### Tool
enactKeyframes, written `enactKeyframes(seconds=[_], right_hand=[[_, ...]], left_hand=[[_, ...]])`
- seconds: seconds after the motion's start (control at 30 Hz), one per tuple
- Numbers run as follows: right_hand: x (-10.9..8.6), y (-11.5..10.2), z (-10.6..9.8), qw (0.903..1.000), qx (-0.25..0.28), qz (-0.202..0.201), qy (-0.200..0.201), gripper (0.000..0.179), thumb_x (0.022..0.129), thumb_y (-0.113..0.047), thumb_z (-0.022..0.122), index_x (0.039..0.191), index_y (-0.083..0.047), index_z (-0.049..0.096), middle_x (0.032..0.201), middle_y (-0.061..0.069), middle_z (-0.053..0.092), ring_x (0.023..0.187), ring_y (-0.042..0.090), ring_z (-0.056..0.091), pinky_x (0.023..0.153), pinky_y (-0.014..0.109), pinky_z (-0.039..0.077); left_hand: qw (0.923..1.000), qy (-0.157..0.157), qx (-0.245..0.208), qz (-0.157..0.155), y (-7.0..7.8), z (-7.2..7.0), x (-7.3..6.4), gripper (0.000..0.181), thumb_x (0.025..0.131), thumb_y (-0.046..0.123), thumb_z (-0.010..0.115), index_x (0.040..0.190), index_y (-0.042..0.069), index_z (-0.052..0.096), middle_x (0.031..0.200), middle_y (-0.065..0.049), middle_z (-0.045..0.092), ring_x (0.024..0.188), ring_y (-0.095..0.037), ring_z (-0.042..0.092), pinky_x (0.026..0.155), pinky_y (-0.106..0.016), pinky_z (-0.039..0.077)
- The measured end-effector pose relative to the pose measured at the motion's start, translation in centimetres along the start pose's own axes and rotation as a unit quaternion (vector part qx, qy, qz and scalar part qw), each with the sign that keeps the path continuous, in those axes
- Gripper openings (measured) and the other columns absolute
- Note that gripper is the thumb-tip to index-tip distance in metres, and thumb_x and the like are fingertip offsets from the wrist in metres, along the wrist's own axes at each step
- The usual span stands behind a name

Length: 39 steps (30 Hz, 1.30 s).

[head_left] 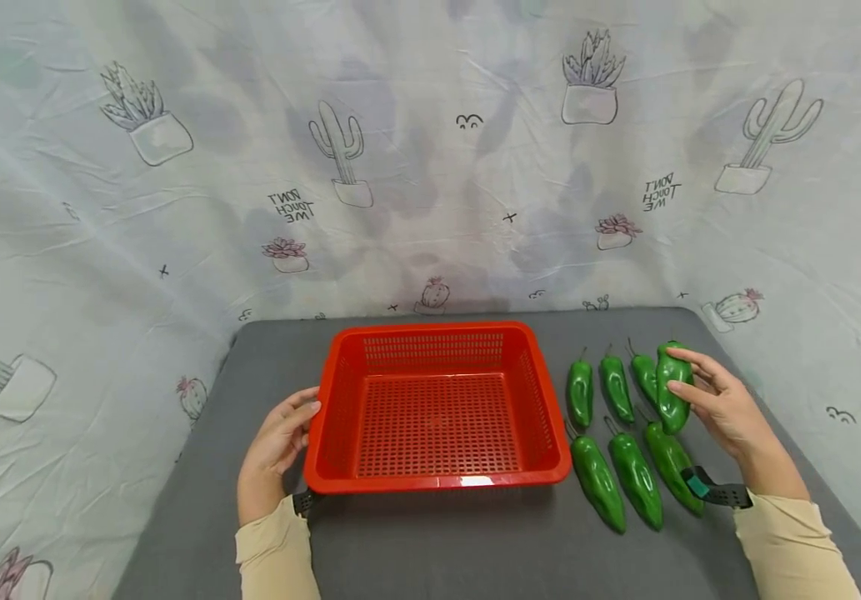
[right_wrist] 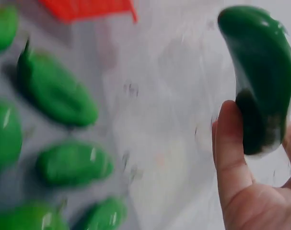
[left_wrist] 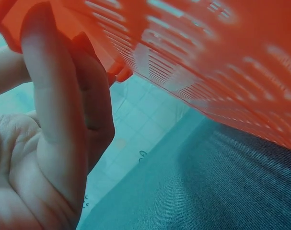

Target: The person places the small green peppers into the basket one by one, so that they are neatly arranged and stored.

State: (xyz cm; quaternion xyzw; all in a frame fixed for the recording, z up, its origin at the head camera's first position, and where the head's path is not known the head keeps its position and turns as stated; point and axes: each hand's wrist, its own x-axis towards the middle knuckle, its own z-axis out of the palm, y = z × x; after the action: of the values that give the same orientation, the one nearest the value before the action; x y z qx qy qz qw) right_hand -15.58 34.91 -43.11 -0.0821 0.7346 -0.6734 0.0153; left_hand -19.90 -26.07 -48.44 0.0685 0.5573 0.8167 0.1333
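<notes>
A red plastic basket (head_left: 430, 483) with slotted walls and floor stands on the table, and nothing lies inside it. My left hand (head_left: 277, 437) grips its left rim; in the left wrist view the bent fingers (left_wrist: 54, 72) meet the rim from outside. Over at the right, my right hand (head_left: 723, 406) pinches a glossy green pepper (head_left: 673, 392) between thumb and fingers. The right wrist view shows that pepper (right_wrist: 260, 62) raised off the table. Beneath and left of it lie more green peppers (head_left: 634, 479) in two rows, stems pointing away.
A dark grey table (head_left: 430, 550) carries everything. White cloth (head_left: 430, 167) printed with cactus drawings hangs behind and along both sides. The near pepper row lies close to the basket's right wall.
</notes>
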Motion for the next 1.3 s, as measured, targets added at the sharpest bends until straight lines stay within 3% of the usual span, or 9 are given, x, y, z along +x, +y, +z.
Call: enactKeyframes(seconds=[0.07,0.17,0.27,0.37,0.53,0.87,1.0,1.13,1.3], right_hand=[[0.5,-0.8,1.3,0.9996,-0.015,0.017,-0.014,0.056,0.099,-0.005,0.047,0.149,-0.019,0.029,0.157,0.007,-0.018,0.142,0.031,-0.021,0.114,0.033,0.022],[1.3,-1.8,2.9,0.9992,-0.018,0.014,-0.032,0.055,0.098,-0.003,0.047,0.149,-0.017,0.03,0.157,0.012,-0.017,0.142,0.035,-0.018,0.093,0.024,0.039],[2.0,-3.0,4.4,0.9987,-0.021,0.005,-0.046,0.054,0.098,-0.002,0.047,0.148,-0.015,0.032,0.158,0.011,-0.012,0.143,0.036,-0.016,0.067,0.013,0.037],[2.7,-3.9,5.8,0.9981,-0.022,0.002,-0.057,0.053,0.097,-0.002,0.049,0.147,-0.015,0.034,0.159,0.007,-0.01,0.14,0.04,-0.02,0.082,0.006,0.039],[4.4,-4.8,8.3,0.9968,-0.015,-0.014,-0.078,0.051,0.096,-0.002,0.051,0.144,-0.014,0.038,0.157,0.009,0.001,0.141,0.043,-0.013,0.082,0.01,0.042],[7.0,-5.3,12.5,0.9911,-0.022,0.024,-0.129,0.049,0.096,-0.009,0.054,0.143,-0.017,0.04,0.159,0.012,-0.004,0.144,0.037,-0.01,0.094,0.017,0.04],[8.2,-5.4,14.0,0.9892,-0.018,0.025,-0.144,0.047,0.096,-0.012,0.054,0.142,-0.017,0.041,0.156,0.01,0.013,0.145,0.029,0.012,0.094,0.024,0.045],[9.7,-4.9,15.9,0.9872,0.013,0.013,-0.159,0.046,0.096,-0.009,0.055,0.14,-0.014,0.042,0.133,0.007,0.039,0.114,0.015,0.05,0.078,0.024,0.052],[11.1,-4.5,19.1,0.9851,0.028,0.039,-0.165,0.049,0.093,-0.012,0.06,0.139,-0.011,0.043,0.119,0.009,0.045,0.089,0.014,0.058,0.074,0.028,0.053]], left_hand=[[0.9999,0.008,0.005,-0.007,0.1,0.1,-0.7,0.026,0.1,-0.001,0.038,0.126,0.001,0.04,0.097,0.0,0.068,0.078,-0.01,0.067,0.062,-0.023,0.056],[0.9997,0.005,0.02,-0.009,0.6,0.3,-0.9,0.031,0.1,0.0,0.039,0.131,-0.005,0.036,0.099,0.0,0.068,0.078,-0.01,0.067,0.063,-0.022,0.055],[0.9993,-0.007,0.037,-0.001,1.0,0.3,-0.6,0.037,0.1,0.002,0.04,0.135,-0.009,0.032,0.102,-0.001,0.067,0.078,-0.01,0.066,0.061,-0.021,0.054],[0.999,-0.012,0.042,0.002,1.1,0.2,0.2,0.037,0.1,0.002,0.04,0.136,-0.008,0.032,0.103,-0.001,0.066,0.077,-0.011,0.066,0.061,-0.021,0.054],[0.9987,-0.005,0.051,0.006,1.2,-0.1,1.2,0.036,0.1,0.003,0.041,0.134,-0.006,0.033,0.096,0.001,0.069,0.073,-0.01,0.065,0.057,-0.02,0.052],[0.9982,0.004,0.06,0.003,0.7,-0.1,0.7,0.034,0.099,0.002,0.042,0.132,-0.004,0.035,0.095,0.002,0.069,0.075,-0.009,0.066,0.062,-0.024,0.055],[0.9976,0.006,0.069,0.005,1.3,0.4,0.9,0.036,0.099,0.002,0.042,0.133,-0.006,0.034,0.093,0.003,0.069,0.074,-0.009,0.065,0.062,-0.024,0.055],[0.9958,0.015,0.09,-0.009,2.2,1.2,0.4,0.042,0.099,0.003,0.043,0.137,-0.01,0.029,0.093,0.004,0.068,0.074,-0.008,0.065,0.063,-0.023,0.055],[0.9949,0.024,0.096,-0.021,1.9,1.2,-0.1,0.046,0.099,0.005,0.044,0.139,-0.011,0.026,0.094,0.004,0.067,0.075,-0.008,0.065,0.064,-0.023,0.055]])
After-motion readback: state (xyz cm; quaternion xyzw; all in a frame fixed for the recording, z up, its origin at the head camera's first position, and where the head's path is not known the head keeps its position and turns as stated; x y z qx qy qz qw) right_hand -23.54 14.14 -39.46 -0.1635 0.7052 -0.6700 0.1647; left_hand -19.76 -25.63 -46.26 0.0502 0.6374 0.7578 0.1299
